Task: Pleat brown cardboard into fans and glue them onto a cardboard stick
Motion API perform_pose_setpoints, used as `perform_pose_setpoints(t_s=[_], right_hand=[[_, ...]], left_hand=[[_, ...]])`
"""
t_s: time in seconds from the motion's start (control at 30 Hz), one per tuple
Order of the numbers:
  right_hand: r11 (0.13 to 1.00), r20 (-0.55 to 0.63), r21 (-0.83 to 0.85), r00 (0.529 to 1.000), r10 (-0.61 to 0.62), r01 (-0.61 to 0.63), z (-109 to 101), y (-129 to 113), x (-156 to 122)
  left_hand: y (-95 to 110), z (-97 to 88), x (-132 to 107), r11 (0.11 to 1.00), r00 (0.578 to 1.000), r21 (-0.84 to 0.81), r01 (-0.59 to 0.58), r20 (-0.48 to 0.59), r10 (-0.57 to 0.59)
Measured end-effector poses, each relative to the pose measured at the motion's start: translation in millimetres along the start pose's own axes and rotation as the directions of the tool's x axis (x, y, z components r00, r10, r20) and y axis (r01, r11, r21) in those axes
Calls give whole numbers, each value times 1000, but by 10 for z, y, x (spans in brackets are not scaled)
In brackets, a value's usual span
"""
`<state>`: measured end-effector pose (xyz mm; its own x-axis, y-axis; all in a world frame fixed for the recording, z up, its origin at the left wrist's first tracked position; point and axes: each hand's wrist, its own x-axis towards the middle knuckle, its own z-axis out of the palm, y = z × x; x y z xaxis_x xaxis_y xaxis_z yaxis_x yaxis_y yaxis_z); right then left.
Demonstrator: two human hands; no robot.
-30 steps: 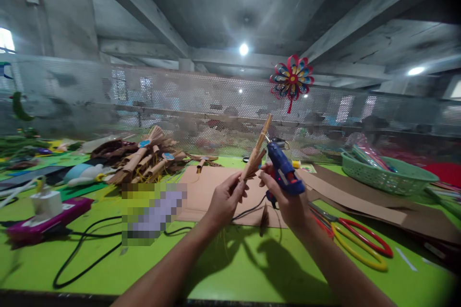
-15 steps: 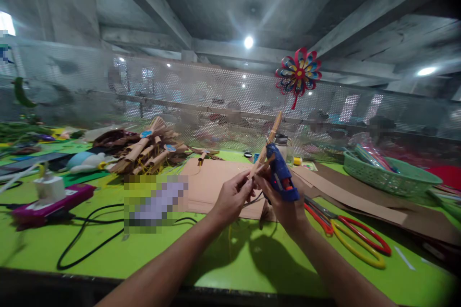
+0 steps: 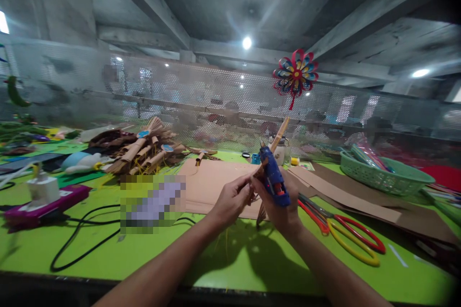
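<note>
Above the table, my right hand [image 3: 286, 208] is wrapped round a blue hot glue gun [image 3: 273, 175]. The gun's nozzle end points up and slightly left. My left hand [image 3: 232, 200] is closed, its fingertips pinching the near end of a brown paper roll [image 3: 281, 133] just left of the gun. The roll slants up and away behind the gun, which hides its middle part. Both hands meet at the roll's lower end, and the right fingertips touch there too. Thin yellow strands hang below the hands.
Brown paper sheets [image 3: 198, 180] lie beyond the hands. Large scissors [image 3: 355, 240] with red and yellow handles rest at the right, near a green basket [image 3: 387, 172]. A pile of paper rolls [image 3: 144, 148], a purple power strip [image 3: 72, 201] and a black cable [image 3: 59, 249] occupy the left.
The glue gun has turned so its nozzle end now points up and left, covering more of the paper roll. The roll's far end has shifted slightly right and down. Both hands keep their hold.
</note>
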<state>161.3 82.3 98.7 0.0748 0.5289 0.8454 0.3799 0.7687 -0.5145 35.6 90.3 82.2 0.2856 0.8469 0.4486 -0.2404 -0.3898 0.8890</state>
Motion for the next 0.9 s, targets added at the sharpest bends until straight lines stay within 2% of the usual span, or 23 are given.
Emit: perform_pose_setpoints(t_s=[0.17, 0.4, 0.6, 0.7, 0.77, 0.83, 0.9], right_hand=[[998, 36, 57, 999, -13, 11, -24, 15, -4], [994, 38, 106, 999, 8, -12, -9, 41, 9], [993, 36, 85, 996, -86, 82, -125, 32, 62], [987, 86, 144, 994, 60, -72, -239, 78, 105], [960, 137, 207, 977, 161, -187, -313, 107, 146], [936, 146, 260, 968, 206, -238, -379, 126, 194], [917, 104, 313, 968, 227, -248, -435, 137, 239]], left_hand=[[53, 3, -17, 992, 997, -104, 68, -23, -71], [1, -34, 11, 986, 996, -150, 76, -24, -80], [65, -143, 25, 976, 993, -196, 96, -50, -108], [92, -208, 35, 954, 988, -283, 103, -86, -132], [94, -244, 40, 938, 985, -329, 107, -93, -145], [85, -275, 42, 931, 986, -345, 117, -72, -150], [70, -303, 44, 927, 987, -354, 127, -48, -154]])
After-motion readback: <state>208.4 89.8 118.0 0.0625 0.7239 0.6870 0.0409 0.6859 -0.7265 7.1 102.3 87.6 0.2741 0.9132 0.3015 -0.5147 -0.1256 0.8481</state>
